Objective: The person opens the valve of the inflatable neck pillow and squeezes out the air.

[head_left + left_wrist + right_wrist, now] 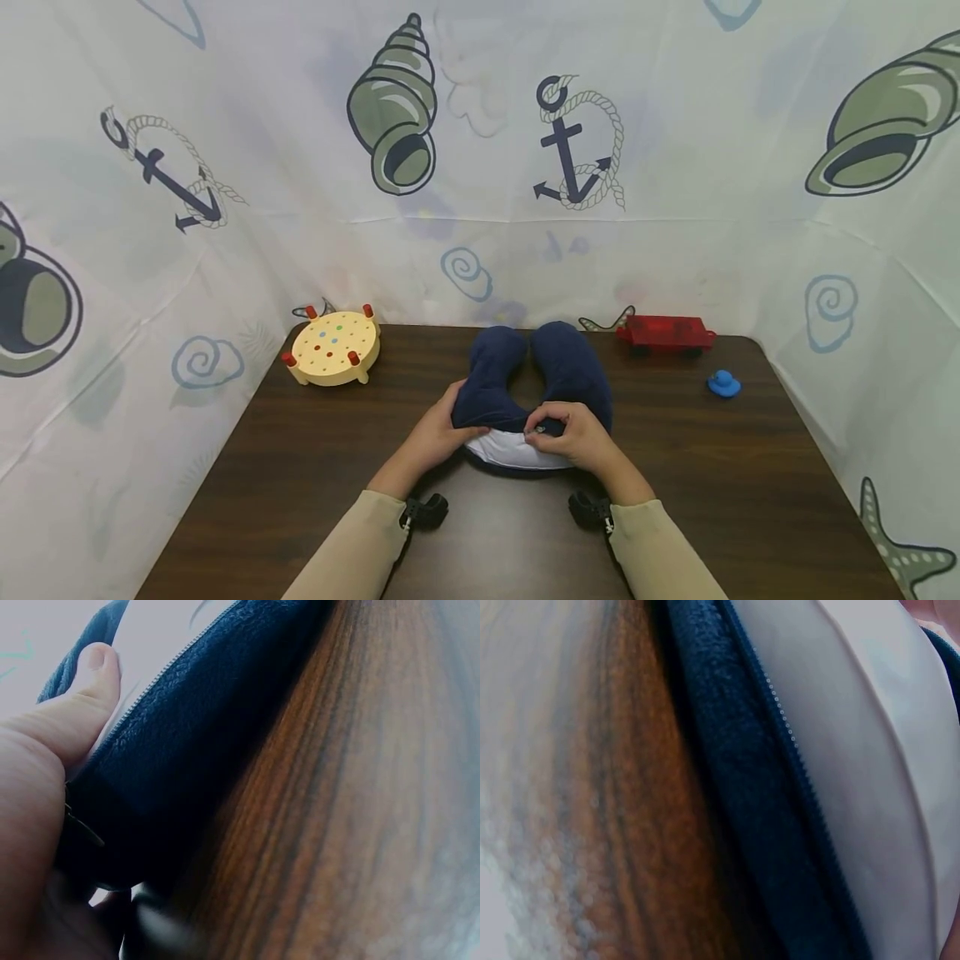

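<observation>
Neck pillow: 1, navy, U-shaped (pixel 577 367), lying at mid-surface with its two arms toward the far edge; curved end faces the person.
Lining: white (pixel 510 450), exposed along the near curve; a zipper (pixel 784 720) borders it.
Left hand: 1 (pixel 438 429), gripping the pillow's left side, thumb laid over the white lining.
Right hand: 1 (pixel 573 435), nearly closed, thumb and forefinger pinching at the navy cover's edge; cannot tell whether on fabric or zipper pull.
Wrist cameras: 2, black (pixel 429 512), one per wrist.
Yellow round toy: 1 (pixel 335 342), near the far left corner; 4 red pegs (pixel 353 358) visible.
Red toy wagon: 1 (pixel 666 332), at the far edge, right of the pillow.
Blue duck: 1 (pixel 723 383), near the right edge.
Surface edges: far edge of the surface (pixel 690 483) meets the printed cloth (pixel 480 250).
Room: dark wood between pillow and yellow toy; broader stretches at right and in front.
</observation>
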{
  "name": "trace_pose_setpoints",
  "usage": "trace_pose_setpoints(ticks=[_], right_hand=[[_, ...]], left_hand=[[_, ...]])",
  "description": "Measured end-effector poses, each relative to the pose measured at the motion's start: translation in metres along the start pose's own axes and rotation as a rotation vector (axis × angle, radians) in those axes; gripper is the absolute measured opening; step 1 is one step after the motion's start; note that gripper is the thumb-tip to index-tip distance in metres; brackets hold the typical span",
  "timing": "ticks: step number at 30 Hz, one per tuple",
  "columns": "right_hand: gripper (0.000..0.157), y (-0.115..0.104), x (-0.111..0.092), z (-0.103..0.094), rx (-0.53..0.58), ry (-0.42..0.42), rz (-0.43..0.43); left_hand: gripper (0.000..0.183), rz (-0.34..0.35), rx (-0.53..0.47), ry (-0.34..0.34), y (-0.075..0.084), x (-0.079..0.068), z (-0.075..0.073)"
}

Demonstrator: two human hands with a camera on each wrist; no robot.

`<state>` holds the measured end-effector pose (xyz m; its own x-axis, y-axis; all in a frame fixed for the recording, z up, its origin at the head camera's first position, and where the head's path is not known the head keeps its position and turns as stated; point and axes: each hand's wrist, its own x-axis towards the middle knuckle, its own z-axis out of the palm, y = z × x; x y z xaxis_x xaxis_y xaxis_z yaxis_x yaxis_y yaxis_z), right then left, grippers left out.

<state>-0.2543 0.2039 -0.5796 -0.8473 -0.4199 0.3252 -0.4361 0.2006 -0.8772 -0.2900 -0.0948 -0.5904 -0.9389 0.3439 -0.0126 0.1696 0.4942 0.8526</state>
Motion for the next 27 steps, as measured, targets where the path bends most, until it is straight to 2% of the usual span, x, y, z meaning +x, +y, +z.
trace_pose_setpoints(ticks=[11, 18, 27], right_hand=[[0.016, 0.0004, -0.0029, 0.0018, -0.015, -0.003, 0.008], [0.019, 0.0018, -0.0015, 0.0009, -0.035, 0.007, -0.001], [0.019, -0.0018, 0.0007, 0.0000, -0.023, 0.001, 0.011]], left_hand=[[0.086, 0.004, -0.003, -0.023, -0.0057, -0.0032, 0.0053], [0.082, 0.036, 0.002, -0.012, -0.0035, -0.0015, 0.0036], [0.080, 0.044, 0.004, -0.012, -0.0016, -0.0008, 0.0006]])
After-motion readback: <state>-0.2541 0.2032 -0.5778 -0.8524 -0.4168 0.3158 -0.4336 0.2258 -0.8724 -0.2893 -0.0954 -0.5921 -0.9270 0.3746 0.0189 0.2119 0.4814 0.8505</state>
